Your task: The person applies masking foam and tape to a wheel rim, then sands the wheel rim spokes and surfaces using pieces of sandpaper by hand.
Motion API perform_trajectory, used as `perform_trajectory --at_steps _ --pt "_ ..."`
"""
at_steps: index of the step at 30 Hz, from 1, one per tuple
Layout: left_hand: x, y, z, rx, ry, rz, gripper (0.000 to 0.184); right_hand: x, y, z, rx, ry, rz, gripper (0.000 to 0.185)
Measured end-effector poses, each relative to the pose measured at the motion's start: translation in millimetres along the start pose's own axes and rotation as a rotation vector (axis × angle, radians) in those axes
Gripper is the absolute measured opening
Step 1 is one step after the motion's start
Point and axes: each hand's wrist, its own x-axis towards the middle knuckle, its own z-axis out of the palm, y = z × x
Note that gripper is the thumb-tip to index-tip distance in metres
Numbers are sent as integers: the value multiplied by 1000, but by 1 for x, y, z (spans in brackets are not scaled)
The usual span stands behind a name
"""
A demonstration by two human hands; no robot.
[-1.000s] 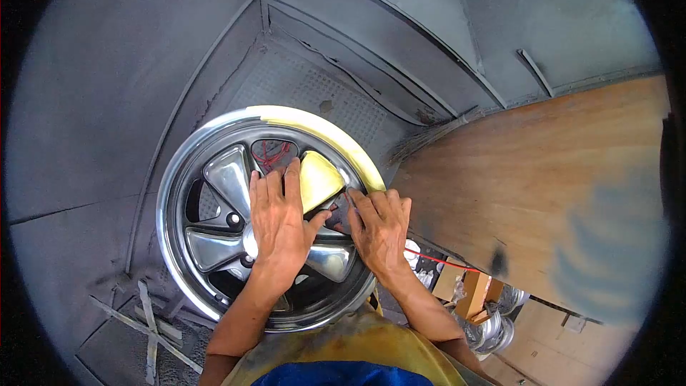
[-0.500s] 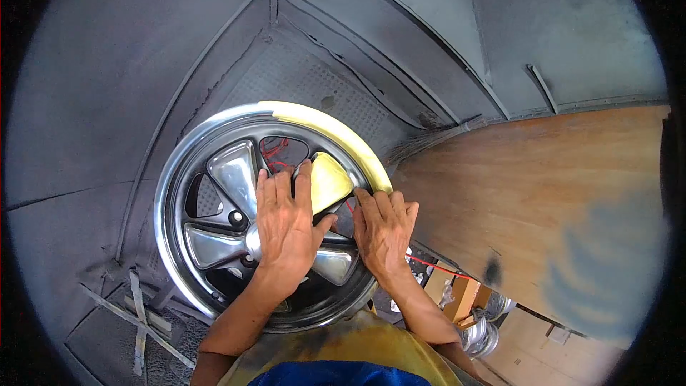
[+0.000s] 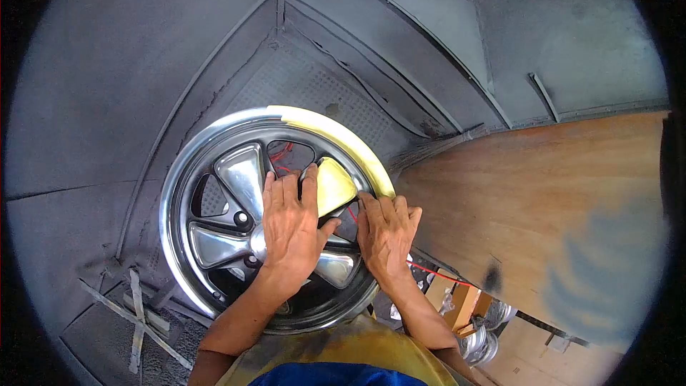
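A car wheel (image 3: 191, 164) with polished spokes and dark recesses faces up in front of me. Yellow masking tape (image 3: 343, 132) covers the upper right of its rim, and a yellow covering (image 3: 333, 184) lies over one spoke. My left hand (image 3: 291, 225) rests over the hub and spokes, fingers stretched out, index fingertip against the left edge of the yellow covering. My right hand (image 3: 388, 236) is at the rim's right side, where the tape runs under its bent, closed fingers. Its index finger touches the covering's outer corner. Whatever those fingers pinch is hidden.
Grey metal walls (image 3: 143, 64) meet in a corner behind the wheel. To the right stands a wooden board (image 3: 493, 186). Other silver wheels (image 3: 480, 347) and a cardboard box (image 3: 466, 306) are at lower right. Taped crossed bars (image 3: 137, 322) lie at lower left.
The wheel and both hands appear slightly further right and lower, along with the background. The hands keep nearly the same places on the wheel.
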Motion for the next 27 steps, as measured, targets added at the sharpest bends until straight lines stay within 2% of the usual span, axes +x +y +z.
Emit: perform_trajectory --at_steps 6,8,12,15,18,20,27 --pt "2 1 -3 -11 -40 2 101 -2 0 2 -12 19 12 30" --pt "1 1 -1 2 -45 -15 108 -2 0 2 -12 19 28 30" --pt "3 1 0 2 -25 -21 108 -3 1 0 -1 14 13 29" --pt "2 2 -4 -7 -52 2 101 1 1 3 3 12 18 30" --pt "3 2 0 1 -28 5 101 -1 3 1 7 14 10 31" --pt "2 0 3 -1 -16 -3 109 1 3 1 21 12 -9 31" --pt "5 2 1 -3 -14 -15 108 -1 3 1 -5 21 1 30"
